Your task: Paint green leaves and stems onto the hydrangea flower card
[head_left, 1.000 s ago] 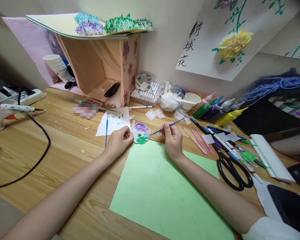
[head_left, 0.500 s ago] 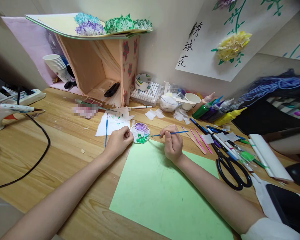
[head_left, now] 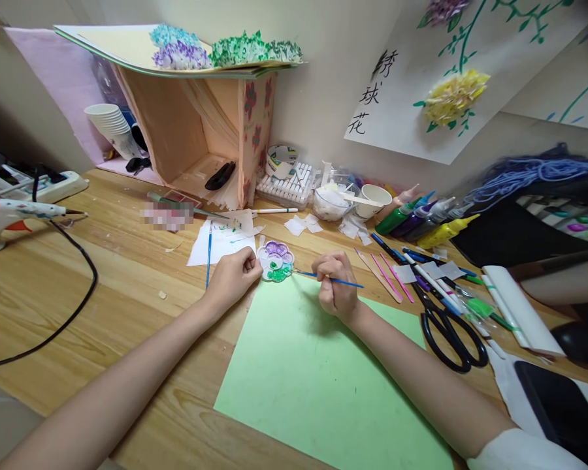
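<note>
My left hand [head_left: 234,274] is closed at the left edge of a flower-shaped paint palette [head_left: 277,249], its fingertips pinching the rim. Purple, green and bluish paint lies in the palette's wells. In my right hand [head_left: 337,287] is a thin blue paintbrush [head_left: 351,283], held nearly level with its bristle end pointing left at the palette's right edge. Whether the bristles touch the paint I cannot make out. Beneath the right hand lies a sheet of light green paper [head_left: 323,385]. A second blue brush [head_left: 209,251] rests on a paint-marked white paper [head_left: 195,251] beyond the left hand.
Black-handled scissors [head_left: 453,339], markers and pink sticks [head_left: 396,277] lie to the right. Paint bottles [head_left: 443,232], a paper cup [head_left: 375,199] and a bowl [head_left: 330,202] stand behind. A glue gun [head_left: 22,212] with a black cord [head_left: 85,294] is at left.
The brush's handle end has swung down, from tilted up to the right to sloping slightly downward, as my right hand turned. My left hand and the palette have stayed in place.
</note>
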A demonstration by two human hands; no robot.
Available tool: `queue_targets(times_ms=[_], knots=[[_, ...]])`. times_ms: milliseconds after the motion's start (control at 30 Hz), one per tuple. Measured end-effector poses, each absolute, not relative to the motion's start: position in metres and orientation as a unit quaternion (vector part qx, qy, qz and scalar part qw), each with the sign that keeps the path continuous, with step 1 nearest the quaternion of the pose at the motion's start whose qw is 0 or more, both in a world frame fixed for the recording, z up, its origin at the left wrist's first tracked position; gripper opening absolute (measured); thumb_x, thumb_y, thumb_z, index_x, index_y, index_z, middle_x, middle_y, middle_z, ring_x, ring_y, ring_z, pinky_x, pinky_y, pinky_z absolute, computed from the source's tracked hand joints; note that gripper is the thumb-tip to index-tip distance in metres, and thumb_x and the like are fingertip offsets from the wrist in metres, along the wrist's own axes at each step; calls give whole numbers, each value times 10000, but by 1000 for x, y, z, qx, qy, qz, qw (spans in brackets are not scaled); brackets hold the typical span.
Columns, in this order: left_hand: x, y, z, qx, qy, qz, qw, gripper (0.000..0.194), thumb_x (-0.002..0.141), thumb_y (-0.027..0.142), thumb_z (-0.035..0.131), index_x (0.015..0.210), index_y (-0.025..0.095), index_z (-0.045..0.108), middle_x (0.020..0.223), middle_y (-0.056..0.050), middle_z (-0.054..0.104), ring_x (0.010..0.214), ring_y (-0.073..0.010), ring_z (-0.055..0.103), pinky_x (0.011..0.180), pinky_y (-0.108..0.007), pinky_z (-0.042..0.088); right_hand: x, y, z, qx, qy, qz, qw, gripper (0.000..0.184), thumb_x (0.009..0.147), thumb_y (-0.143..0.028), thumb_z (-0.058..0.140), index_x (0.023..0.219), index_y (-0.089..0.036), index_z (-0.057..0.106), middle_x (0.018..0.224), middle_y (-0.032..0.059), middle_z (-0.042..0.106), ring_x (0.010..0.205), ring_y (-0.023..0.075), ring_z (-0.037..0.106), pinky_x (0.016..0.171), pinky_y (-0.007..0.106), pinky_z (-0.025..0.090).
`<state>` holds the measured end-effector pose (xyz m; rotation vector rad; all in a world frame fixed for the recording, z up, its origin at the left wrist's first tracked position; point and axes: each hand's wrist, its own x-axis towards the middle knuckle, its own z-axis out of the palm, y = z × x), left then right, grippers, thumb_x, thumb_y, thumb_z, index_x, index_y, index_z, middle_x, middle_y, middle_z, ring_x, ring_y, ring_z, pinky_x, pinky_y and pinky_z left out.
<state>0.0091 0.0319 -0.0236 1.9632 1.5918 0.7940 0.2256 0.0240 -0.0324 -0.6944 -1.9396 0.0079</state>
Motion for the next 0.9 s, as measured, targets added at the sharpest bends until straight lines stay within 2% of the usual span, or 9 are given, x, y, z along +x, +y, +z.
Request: queue_targets(times_ms=[133,267,433,600,733,900], knots=[[9,32,-24,718,582,294,243,175,787,283,481,633,201,470,581,33,517,560,-117,489,550,-225,338,226,23,-34,-295,-771,18,564,154,760,-110,377,809,-255,394,661,0,526,625,202,454,630,362,347],[9,32,-24,718,582,295,241,178,789,288,480,634,201,469,578,34,514,559,-118,487,550,-226,335,225,23,-35,-312,-766,44,561,133,787,-124,360,790,-250,402,650,-1,512,618,198,467,637,367,355],[9,32,-24,718,582,295,242,172,783,277,485,629,200,475,574,36,520,554,-115,485,545,-224,335,220,22,-39,-339,-717,81,603,142,863,-176,313,774,-241,403,666,7,506,635,189,486,651,371,381],[9,32,-24,717,584,293,242,171,781,278,489,629,201,473,576,36,519,553,-115,480,542,-223,335,215,20,-40,-342,-728,155,574,160,884,-163,333,793,-229,446,712,15,530,694,181,499,670,352,395],[9,32,-24,716,585,293,243,172,786,282,484,634,200,477,575,37,517,552,-114,478,543,-224,333,216,21,-38,-345,-718,143,587,173,890,-161,333,792,-230,458,727,15,534,704,181,499,676,349,394],[9,33,-24,716,583,294,246,177,782,288,485,630,198,477,576,37,520,549,-112,474,540,-224,330,216,21,-38,-346,-743,139,556,168,891,-160,325,804,-228,451,729,23,545,717,186,510,678,357,401]])
